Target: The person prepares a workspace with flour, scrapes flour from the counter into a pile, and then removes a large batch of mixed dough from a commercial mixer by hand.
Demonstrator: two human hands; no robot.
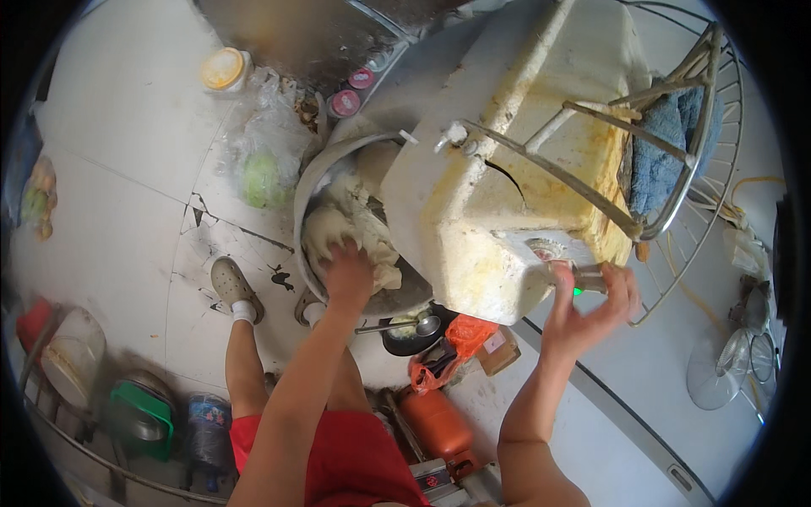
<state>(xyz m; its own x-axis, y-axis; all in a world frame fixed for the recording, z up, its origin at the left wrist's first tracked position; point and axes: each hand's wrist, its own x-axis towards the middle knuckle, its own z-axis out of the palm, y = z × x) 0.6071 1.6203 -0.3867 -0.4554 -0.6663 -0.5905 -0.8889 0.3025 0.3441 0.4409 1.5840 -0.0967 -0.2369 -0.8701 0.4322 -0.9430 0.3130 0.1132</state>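
My left hand [348, 269] reaches down into the metal bowl [303, 250] of a floor-standing dough mixer [469, 266]. Its fingers are spread against a pale mass of dough [375, 231], and their tips are partly hidden. A ragged fold of the dough lies to the right of this hand, beside the mixer's housing. At the housing's front corner is my right hand [592, 304], thumb and fingers apart around the control panel [564, 247]. The thumb is near a switch, just above a small green light [577, 291].
A tilted metal guard [671, 190] with a blue towel [662, 146] stands over the mixer. Bagged produce [263, 171] and a lidded tub [223, 68] lie left of the bowl. Below are a dark pan with a ladle [427, 326], a red bag [469, 336] and an orange gas cylinder [437, 421].
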